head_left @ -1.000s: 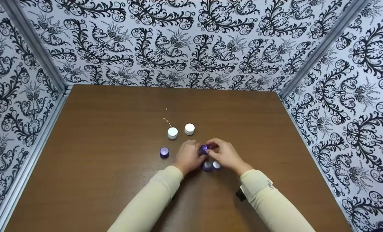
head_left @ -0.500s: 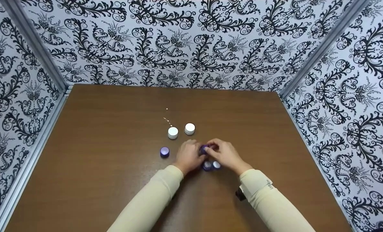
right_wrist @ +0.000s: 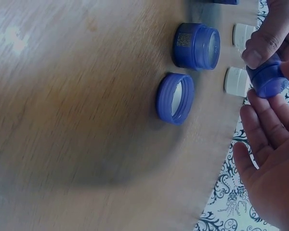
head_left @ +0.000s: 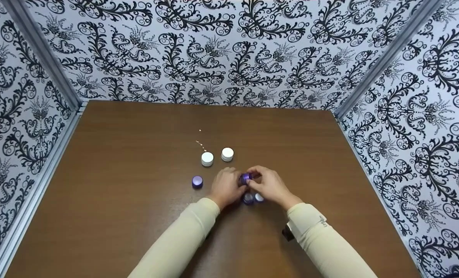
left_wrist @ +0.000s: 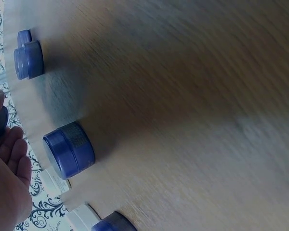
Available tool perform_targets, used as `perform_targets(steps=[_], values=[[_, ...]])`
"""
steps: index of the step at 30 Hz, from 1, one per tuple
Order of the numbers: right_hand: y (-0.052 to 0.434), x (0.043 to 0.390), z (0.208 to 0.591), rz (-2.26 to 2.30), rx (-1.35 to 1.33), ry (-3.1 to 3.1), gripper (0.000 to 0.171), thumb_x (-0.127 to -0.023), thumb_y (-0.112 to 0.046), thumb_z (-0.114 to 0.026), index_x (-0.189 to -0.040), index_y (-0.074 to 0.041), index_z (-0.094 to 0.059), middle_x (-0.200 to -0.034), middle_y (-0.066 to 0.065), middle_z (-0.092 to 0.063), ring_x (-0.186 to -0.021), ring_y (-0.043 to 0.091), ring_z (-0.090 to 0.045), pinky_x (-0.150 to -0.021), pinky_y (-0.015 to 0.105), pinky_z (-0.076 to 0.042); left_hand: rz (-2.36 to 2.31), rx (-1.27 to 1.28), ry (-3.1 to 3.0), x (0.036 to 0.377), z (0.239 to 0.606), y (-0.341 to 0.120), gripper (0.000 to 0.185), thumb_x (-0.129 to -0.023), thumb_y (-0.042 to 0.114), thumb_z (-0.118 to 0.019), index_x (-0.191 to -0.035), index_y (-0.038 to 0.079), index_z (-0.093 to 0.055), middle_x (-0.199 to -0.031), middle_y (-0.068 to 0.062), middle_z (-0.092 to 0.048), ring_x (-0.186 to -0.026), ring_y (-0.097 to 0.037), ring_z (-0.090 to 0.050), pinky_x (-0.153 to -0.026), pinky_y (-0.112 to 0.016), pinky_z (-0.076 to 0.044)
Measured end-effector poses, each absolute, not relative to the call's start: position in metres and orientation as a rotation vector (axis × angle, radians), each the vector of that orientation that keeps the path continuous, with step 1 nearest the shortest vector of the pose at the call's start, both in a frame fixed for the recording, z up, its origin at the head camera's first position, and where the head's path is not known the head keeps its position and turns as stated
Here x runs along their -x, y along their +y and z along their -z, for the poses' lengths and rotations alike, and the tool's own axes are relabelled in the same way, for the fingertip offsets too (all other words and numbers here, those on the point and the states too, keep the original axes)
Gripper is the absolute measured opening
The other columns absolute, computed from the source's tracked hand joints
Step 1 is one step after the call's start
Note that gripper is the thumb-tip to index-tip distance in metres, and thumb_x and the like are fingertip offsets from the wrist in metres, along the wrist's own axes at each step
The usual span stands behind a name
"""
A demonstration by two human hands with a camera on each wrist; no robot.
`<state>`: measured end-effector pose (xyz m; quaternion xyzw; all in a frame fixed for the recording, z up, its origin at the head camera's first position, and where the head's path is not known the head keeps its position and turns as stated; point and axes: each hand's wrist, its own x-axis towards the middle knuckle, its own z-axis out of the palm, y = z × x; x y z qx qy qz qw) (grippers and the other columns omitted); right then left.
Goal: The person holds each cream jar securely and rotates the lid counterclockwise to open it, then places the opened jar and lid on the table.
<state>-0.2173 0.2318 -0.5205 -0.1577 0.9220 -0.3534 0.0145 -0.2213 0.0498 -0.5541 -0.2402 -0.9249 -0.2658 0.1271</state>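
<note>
The small purple jar (head_left: 245,178) sits between both hands just above the brown table (head_left: 137,216), a little past the table's middle. No writing on it can be read; the purple jar (right_wrist: 196,46) standing on the table in the right wrist view bears a pale label patch too blurred to make out. The left hand (head_left: 225,187) curls its fingers round the small purple jar from 9 o'clock, and the right hand (head_left: 270,186) pinches it from 3 o'clock with thumb and fingertips. Nearest the onlooker, below the hands, lie an open purple lid (right_wrist: 175,98) and a white cap (head_left: 259,197). At 9 o'clock stands another purple jar (head_left: 197,182). Farther, at 12 o'clock, stand two white jars (head_left: 207,158) side by side.
</note>
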Motion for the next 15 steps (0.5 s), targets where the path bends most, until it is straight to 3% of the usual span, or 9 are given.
perform_targets(steps=[7, 15], values=[[0.2315, 0.2166, 0.52, 1.122, 0.507, 2.871, 0.027, -0.087, -0.015, -0.072, -0.113, -0.009, -0.068, -0.103, 0.001, -0.07, -0.095, 0.022, -0.067, -0.083, 0.041, -0.05, 0.766, 0.702, -2.702, 0.2206, 0.5539, 0.0493, 0.032, -0.078, 0.03, -0.079, -0.1, 0.008, -0.075, -0.09, -0.004, -0.068, -0.089, -0.024, -0.063, -0.085, -0.04, -0.049], [0.2317, 0.216, 0.5193, 1.113, 0.433, 2.901, 0.019, -0.094, -0.028, -0.068, -0.107, -0.014, -0.071, -0.099, -0.002, -0.071, -0.088, 0.014, -0.067, -0.08, 0.04, -0.052, 0.786, 0.698, -2.699, 0.2201, 0.5527, 0.0502, 0.033, -0.08, 0.034, -0.079, -0.101, 0.009, -0.075, -0.091, -0.003, -0.068, -0.09, -0.024, -0.063, -0.085, -0.039, -0.049]])
